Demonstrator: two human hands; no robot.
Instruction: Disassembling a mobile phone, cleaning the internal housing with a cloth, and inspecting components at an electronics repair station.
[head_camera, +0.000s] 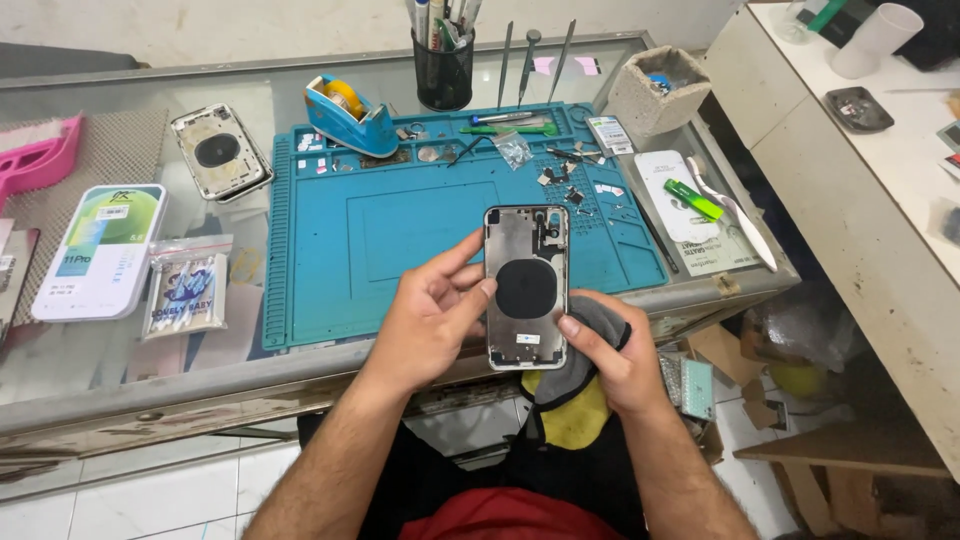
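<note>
I hold an opened phone rear housing (526, 285), silver frame with a black round coil in its middle, upright over the near edge of the blue work mat (400, 230). My left hand (432, 318) grips its left side, thumb on the inner face. At its lower right edge, my right hand (610, 355) holds a grey and yellow cloth (570, 395), thumb pressing on the frame.
A second phone housing (220, 152) lies at the back left on the glass table (120, 360). A blue tape dispenser (350, 115), black pen cup (443, 70), tweezers (530, 60), small parts (570, 180), boxes (100, 250) and a green lighter (694, 200) are around. White counter (860, 190) at right.
</note>
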